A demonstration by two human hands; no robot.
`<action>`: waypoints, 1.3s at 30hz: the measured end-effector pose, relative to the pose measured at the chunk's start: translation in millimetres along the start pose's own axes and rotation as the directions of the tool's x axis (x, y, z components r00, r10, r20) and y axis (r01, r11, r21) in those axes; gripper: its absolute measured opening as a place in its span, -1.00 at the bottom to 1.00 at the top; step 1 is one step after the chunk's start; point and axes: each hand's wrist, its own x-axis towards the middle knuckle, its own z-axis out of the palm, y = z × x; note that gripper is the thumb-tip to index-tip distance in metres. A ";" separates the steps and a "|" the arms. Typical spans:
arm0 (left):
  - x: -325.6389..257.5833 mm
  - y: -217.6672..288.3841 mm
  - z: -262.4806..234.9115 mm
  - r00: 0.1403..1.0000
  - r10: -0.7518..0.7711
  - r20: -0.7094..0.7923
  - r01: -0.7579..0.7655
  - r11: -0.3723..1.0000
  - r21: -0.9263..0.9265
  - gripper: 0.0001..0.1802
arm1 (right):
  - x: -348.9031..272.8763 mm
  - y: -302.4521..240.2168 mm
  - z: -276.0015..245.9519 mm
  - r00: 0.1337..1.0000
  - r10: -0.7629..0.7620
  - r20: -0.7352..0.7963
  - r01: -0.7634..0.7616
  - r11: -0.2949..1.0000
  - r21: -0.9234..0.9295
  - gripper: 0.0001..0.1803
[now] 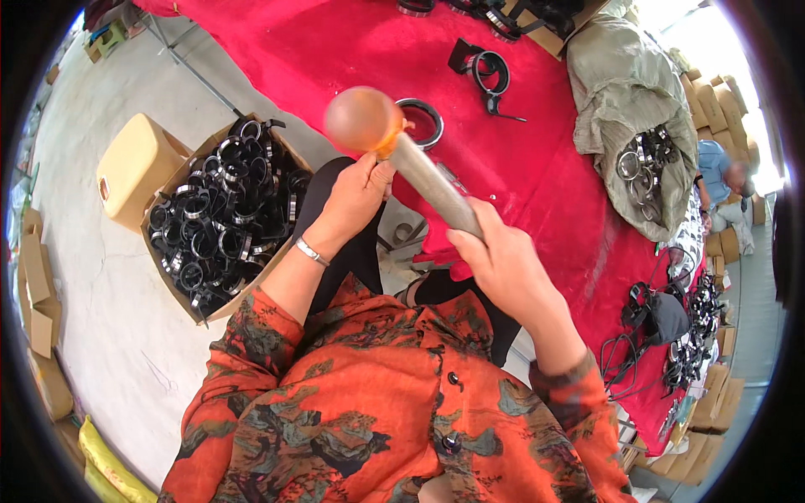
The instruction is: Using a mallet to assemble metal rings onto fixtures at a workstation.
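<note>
A mallet (438,186) with a round brown head and a long grey handle is held up over the near edge of the red-covered table. The fingers of my right hand (501,261) are wrapped round the lower end of its handle. Just below the head, where orange material circles the neck, my left hand (359,194) pinches with thumb and fingers closed. The mallet's head is slightly blurred. Behind it lies a black ring-shaped clamp (422,124) on the red cloth, partly hidden by the tool.
A carton (283,256) full of black and silver ring clamps stands at my left, beside a beige plastic stool (138,172). Another clamp (488,74) lies farther back on the red cloth (537,159). On the right are a sack (625,92) of clamps, black cables and a seated person (723,180).
</note>
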 end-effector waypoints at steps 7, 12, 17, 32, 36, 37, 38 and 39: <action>-1.0 -1.5 -2.3 0.999 -0.036 -0.022 0.037 0.998 0.059 -0.59 | 24.0 -27.1 -26.3 1.000 -0.015 0.014 0.011 0.971 0.239 -0.57; 0.6 3.0 -0.8 0.999 -0.045 -0.018 0.048 0.987 0.152 -0.63 | 41.4 2.3 -10.5 0.998 0.058 0.005 -0.058 0.994 0.088 -0.66; 2.4 3.7 -3.7 0.997 -0.082 0.006 0.081 0.989 0.121 -0.62 | 57.3 -14.4 -48.9 0.939 0.324 0.114 -0.338 0.816 0.469 -0.68; -2.5 7.7 -4.8 0.996 -0.075 -0.053 0.084 0.978 0.191 -0.66 | 5.2 12.2 -54.8 0.943 0.329 0.038 -0.257 0.653 0.712 -0.56; 1.2 2.4 3.9 0.997 -0.047 -0.064 0.055 0.991 0.122 -0.61 | -2.2 29.6 -29.3 0.848 0.474 0.235 -0.494 0.551 0.672 -0.59; -1.6 0.1 2.9 0.995 -0.060 -0.080 0.068 0.993 0.098 -0.60 | -9.1 20.1 -35.2 0.855 0.457 0.245 -0.490 0.555 0.672 -0.63; -5.0 -1.6 0.6 0.993 -0.073 -0.094 0.080 0.994 0.075 -0.59 | -12.1 16.4 -35.0 0.862 0.431 0.268 -0.488 0.564 0.666 -0.63; -6.6 -0.7 -0.8 0.993 -0.070 -0.095 0.077 0.994 0.073 -0.63 | -19.3 14.2 -35.3 0.864 0.436 0.251 -0.486 0.596 0.640 -0.65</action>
